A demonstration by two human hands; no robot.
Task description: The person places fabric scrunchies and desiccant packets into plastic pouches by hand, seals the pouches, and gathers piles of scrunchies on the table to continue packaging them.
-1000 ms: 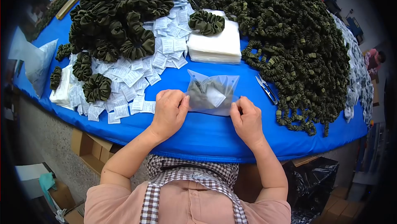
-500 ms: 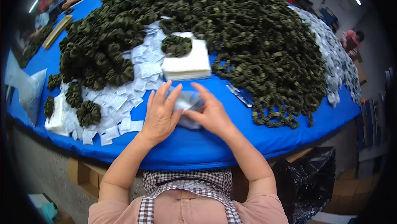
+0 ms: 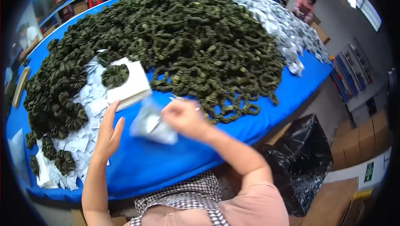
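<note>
My right hand (image 3: 185, 117), blurred, has its fingers curled together at the edge of a clear plastic bag (image 3: 146, 119). A whitish-grey item shows through the bag; its kind is blurred. My left hand (image 3: 109, 138) is held apart from the bag, with fingers stretched out and nothing in them. Beyond the hands lies a stack of white sheets or flat bags (image 3: 135, 86), with a dark green scrunchie (image 3: 115, 75) on top. Small white printed slips (image 3: 98, 107) are scattered to the left of the stack.
A large heap of dark green scrunchies (image 3: 179, 38) covers much of the blue table (image 3: 137, 172). Light grey items (image 3: 275, 21) are piled at the far right. A black plastic bag (image 3: 300, 163) hangs by the near right edge. Another person (image 3: 305, 9) is in the background.
My view has swung to the right. My hands have separated: the left has drawn away from the bag, while the right stays at its edge with fingers now curled.
</note>
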